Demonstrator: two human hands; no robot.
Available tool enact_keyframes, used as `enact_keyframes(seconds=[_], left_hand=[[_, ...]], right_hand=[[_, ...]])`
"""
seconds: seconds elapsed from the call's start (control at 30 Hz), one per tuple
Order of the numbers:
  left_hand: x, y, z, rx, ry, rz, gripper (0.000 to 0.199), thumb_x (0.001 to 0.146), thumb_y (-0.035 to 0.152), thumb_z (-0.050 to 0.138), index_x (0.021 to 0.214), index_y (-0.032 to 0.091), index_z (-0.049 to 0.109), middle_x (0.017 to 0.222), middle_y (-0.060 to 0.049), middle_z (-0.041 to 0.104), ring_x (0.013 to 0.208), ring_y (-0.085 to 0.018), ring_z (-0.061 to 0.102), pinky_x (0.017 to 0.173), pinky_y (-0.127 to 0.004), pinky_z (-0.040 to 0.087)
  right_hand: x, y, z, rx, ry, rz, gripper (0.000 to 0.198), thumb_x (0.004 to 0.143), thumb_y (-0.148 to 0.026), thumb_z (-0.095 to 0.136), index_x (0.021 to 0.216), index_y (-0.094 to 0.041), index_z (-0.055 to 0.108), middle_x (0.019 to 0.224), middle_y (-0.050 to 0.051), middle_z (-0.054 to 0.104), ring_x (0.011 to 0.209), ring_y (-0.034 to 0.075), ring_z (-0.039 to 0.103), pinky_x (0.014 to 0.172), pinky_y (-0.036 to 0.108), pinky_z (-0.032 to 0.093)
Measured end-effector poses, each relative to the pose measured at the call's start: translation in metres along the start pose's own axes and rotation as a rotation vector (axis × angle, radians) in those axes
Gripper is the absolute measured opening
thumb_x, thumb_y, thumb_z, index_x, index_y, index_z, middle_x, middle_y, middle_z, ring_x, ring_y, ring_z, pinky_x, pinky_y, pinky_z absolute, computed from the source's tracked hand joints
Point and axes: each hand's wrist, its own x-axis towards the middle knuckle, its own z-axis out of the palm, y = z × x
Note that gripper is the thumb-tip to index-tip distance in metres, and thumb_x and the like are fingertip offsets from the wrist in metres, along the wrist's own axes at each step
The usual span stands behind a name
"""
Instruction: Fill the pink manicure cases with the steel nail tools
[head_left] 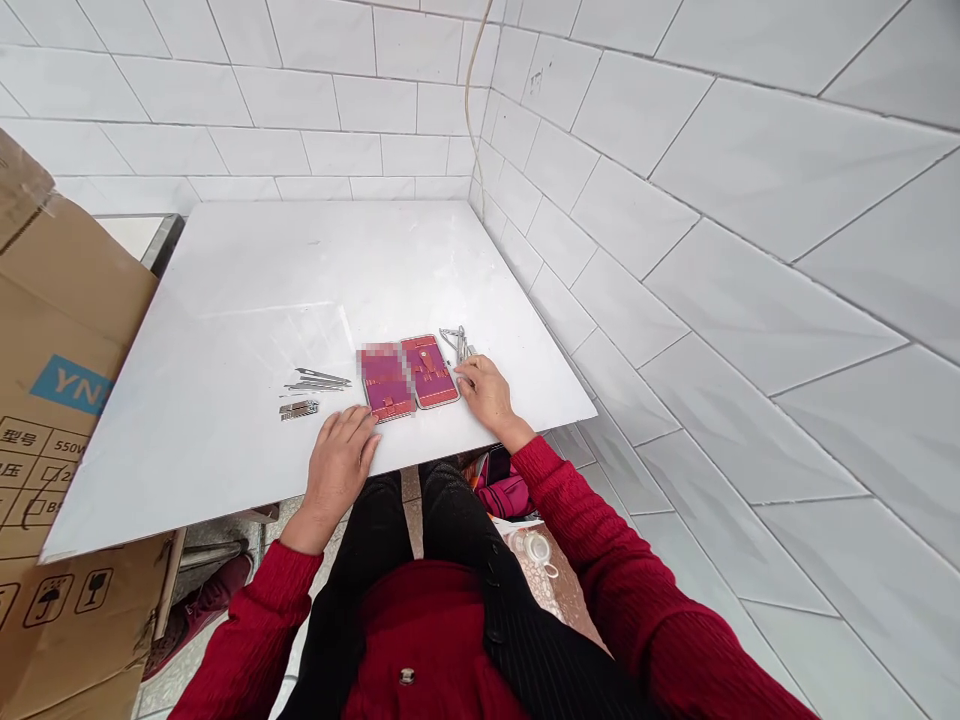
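Observation:
An open manicure case (pixel 431 372), red and purple inside with a dark edge, lies on the white tabletop (pixel 262 260). Part of its left half is blurred out. My left hand (pixel 343 455) rests at the case's lower left corner, fingers stretched out and lying flat. At the right edge of the case is my right hand (pixel 487 395), its fingertips curled together; whatever is between them is too small to tell. Just beyond those fingertips lie metal nippers (pixel 456 340) and other small pieces. Left of the case are several slim metal tools (pixel 319 380) and nail clippers (pixel 298 409).
A large cardboard box (pixel 67 280) stands along the table's left side. White tiled walls (pixel 675 250) border the back and right. Under the front edge are a pink bag (pixel 504 495) and a stool-like surface with a round lid (pixel 537 546).

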Motion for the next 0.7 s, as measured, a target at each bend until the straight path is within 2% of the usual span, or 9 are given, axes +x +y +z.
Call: enact_keyframes(seconds=[0.17,0.37,0.5,0.7], left_hand=[[-0.001,-0.002,0.007,-0.020,0.012,-0.007,0.040,0.109,0.036,0.036,0.129,0.019,0.066,0.141,-0.014,0.067,0.136,-0.030,0.059,0.117,-0.053,0.043],[-0.001,-0.002,0.006,-0.035,0.003,-0.014,0.040,0.108,0.034,0.036,0.128,0.021,0.067,0.141,-0.013,0.067,0.136,-0.031,0.058,0.116,-0.054,0.043],[0.000,-0.001,0.005,-0.014,0.003,-0.007,0.040,0.108,0.033,0.036,0.127,0.019,0.068,0.141,-0.014,0.067,0.136,-0.031,0.058,0.116,-0.054,0.043],[-0.001,0.000,0.005,-0.042,0.001,-0.020,0.039,0.107,0.032,0.037,0.130,0.022,0.068,0.143,-0.013,0.066,0.137,-0.031,0.057,0.116,-0.056,0.043]], right_hand=[[0.011,-0.004,-0.009,-0.003,-0.028,0.005,0.028,0.095,-0.015,0.056,0.112,-0.020,0.078,0.117,0.008,0.069,0.108,0.022,0.064,0.089,0.032,0.051],[0.018,-0.018,-0.014,-0.071,-0.093,0.076,0.021,0.098,-0.022,0.059,0.104,-0.022,0.079,0.105,0.005,0.072,0.093,0.019,0.066,0.077,0.028,0.048],[0.035,-0.031,-0.020,-0.184,-0.143,0.097,0.018,0.098,-0.024,0.060,0.096,-0.022,0.078,0.102,0.005,0.073,0.093,0.021,0.066,0.074,0.029,0.045],[0.050,-0.039,-0.021,-0.236,-0.258,0.174,0.017,0.095,-0.018,0.062,0.102,-0.022,0.077,0.103,0.005,0.078,0.094,0.022,0.069,0.074,0.030,0.045]])
